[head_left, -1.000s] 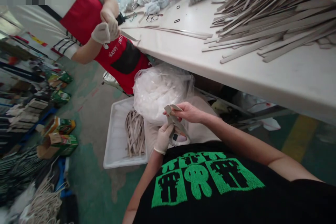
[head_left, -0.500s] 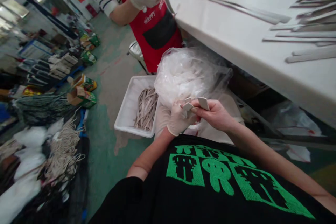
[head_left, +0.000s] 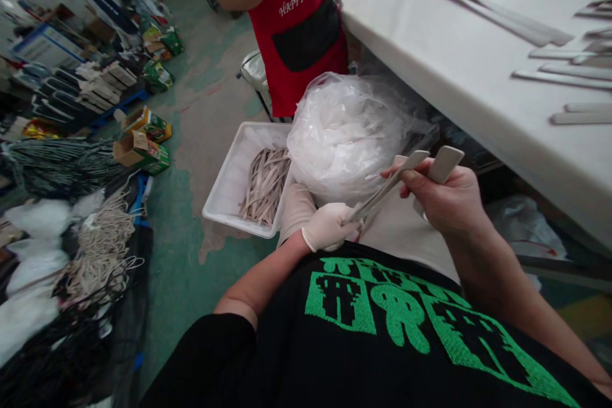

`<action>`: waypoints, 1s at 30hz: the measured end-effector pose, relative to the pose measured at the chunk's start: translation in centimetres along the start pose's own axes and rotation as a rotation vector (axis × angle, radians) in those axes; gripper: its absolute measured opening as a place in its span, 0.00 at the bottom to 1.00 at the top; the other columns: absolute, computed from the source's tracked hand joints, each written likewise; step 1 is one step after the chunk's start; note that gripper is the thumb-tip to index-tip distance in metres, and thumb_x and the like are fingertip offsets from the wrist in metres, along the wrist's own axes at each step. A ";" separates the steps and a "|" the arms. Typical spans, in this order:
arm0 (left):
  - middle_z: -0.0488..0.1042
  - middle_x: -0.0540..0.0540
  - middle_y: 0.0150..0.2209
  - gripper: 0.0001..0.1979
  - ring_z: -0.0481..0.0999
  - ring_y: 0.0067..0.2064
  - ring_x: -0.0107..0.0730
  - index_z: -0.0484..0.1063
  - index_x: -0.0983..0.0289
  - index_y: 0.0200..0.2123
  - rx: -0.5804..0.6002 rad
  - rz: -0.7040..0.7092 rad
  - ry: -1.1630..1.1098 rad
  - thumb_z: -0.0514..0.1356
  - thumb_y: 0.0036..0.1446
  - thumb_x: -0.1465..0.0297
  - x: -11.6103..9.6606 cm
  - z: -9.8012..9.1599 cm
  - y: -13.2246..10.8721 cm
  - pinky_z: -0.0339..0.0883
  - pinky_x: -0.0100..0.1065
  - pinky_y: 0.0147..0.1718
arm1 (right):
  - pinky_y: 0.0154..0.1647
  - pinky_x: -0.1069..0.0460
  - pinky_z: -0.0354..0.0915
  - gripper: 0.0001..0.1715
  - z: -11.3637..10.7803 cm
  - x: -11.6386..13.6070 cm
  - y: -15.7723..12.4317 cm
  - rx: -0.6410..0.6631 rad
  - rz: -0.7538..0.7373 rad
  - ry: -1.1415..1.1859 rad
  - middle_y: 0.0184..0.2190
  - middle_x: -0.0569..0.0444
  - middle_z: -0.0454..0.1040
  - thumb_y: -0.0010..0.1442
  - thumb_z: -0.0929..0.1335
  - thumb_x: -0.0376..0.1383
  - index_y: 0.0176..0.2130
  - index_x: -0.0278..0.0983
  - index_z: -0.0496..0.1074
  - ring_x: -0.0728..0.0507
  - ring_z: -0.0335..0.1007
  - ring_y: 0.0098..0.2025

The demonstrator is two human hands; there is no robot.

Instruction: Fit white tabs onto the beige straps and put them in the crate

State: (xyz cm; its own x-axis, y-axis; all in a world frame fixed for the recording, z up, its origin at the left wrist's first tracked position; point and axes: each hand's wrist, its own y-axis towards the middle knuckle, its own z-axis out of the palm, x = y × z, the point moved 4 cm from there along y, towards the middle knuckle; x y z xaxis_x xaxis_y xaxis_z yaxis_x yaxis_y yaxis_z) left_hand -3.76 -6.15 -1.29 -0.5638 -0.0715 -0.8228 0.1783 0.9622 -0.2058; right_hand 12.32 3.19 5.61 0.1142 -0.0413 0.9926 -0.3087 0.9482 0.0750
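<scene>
Green-patched factory floor (head_left: 172,312) lies below as I watch the beige strip (head_left: 392,183) now opened out at 1 o'clock, the bare right hand (head_left: 449,201) gripping it between curled fingers and thumb, the gloved left hand (head_left: 327,227) narrowly pinching its lower end at 12 o'clock.

shirt (head_left: 382,319): blk, green print | L glove (head_left: 327,227): white | strip (head_left: 392,183): pale grey | apron (head_left: 296,57): red, blk pocket

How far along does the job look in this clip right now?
Seemingly done: a bundle of pale strips lies in the white tray. In hand: the gloved left hand and bare right hand hold pale strips. Apparently left: more strips lie on the white table.
</scene>
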 end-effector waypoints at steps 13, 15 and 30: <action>0.80 0.60 0.35 0.21 0.79 0.39 0.42 0.79 0.64 0.34 0.108 -0.216 -0.708 0.68 0.48 0.52 7.0 -4.2 -8.5 0.72 0.41 0.44 | 0.21 0.56 0.63 0.19 -1.8 -5.2 2.3 -0.143 0.253 0.032 0.28 0.52 0.76 0.46 0.77 0.46 0.32 0.35 0.77 0.48 0.67 0.27; 0.79 0.59 0.31 0.22 0.79 0.37 0.43 0.78 0.64 0.32 -0.116 -0.191 -0.853 0.69 0.45 0.50 7.9 -5.5 -10.0 0.73 0.44 0.43 | 0.21 0.55 0.65 0.22 -1.9 -7.3 2.2 -0.098 0.295 -0.032 0.23 0.56 0.70 0.50 0.75 0.51 0.34 0.36 0.77 0.50 0.61 0.23; 0.79 0.39 0.31 0.09 0.74 0.26 0.25 0.74 0.56 0.44 -1.112 -0.020 -0.048 0.59 0.59 0.66 7.7 -27.8 -12.3 0.71 0.31 0.27 | 0.42 0.46 0.68 0.18 -6.8 -16.3 -2.7 0.101 0.045 -0.947 0.42 0.44 0.81 0.64 0.61 0.36 0.44 0.37 0.78 0.35 0.77 0.42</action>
State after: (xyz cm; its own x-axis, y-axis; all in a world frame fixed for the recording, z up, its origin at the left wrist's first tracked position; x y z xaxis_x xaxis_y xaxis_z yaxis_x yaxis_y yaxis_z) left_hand -32.72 -11.27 9.67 -0.5221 -0.0769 -0.8494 -0.6662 0.6586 0.3498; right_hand 17.68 3.43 -11.41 -0.6983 -0.2860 0.6561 -0.3799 0.9250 -0.0010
